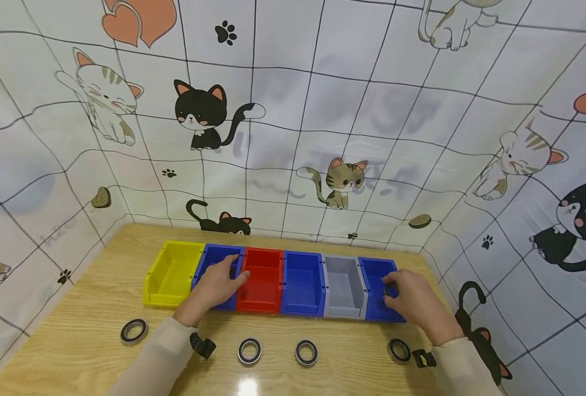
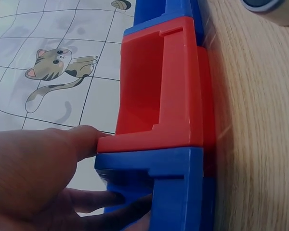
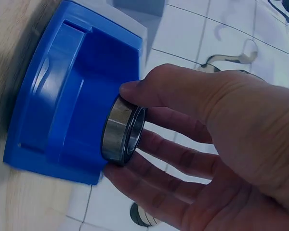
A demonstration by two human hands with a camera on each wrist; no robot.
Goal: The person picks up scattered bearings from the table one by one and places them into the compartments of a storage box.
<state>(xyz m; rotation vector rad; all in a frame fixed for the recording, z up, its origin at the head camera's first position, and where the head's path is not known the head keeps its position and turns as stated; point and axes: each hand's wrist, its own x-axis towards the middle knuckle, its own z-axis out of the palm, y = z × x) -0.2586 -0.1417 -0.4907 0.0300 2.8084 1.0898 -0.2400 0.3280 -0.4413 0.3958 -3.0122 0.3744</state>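
In the right wrist view, my right hand (image 3: pixel 183 139) pinches a ball bearing (image 3: pixel 116 130) by its steel outer ring between thumb and fingertips. It holds the bearing on edge at the opening of the rightmost blue bin (image 3: pixel 74 96). My left hand (image 1: pixel 219 283) is over the blue bin (image 1: pixel 212 254) second from the left, its fingers reaching inside with thumb spread apart from them. The left thumb lies by the wall shared with the red bin (image 2: pixel 176 96). Something dark shows between the left thumb and fingers in the head view, mostly hidden.
A yellow bin (image 1: pixel 169 275) heads the row at left; another blue bin (image 1: pixel 302 286) and a grey bin (image 1: pixel 343 289) stand between the red and rightmost ones. Several bearings lie on the wooden table (image 1: pixel 89 308) in front, one bearing (image 1: pixel 241 352) near the middle. Cat-print cloth (image 1: pixel 283 137) walls the back and sides.
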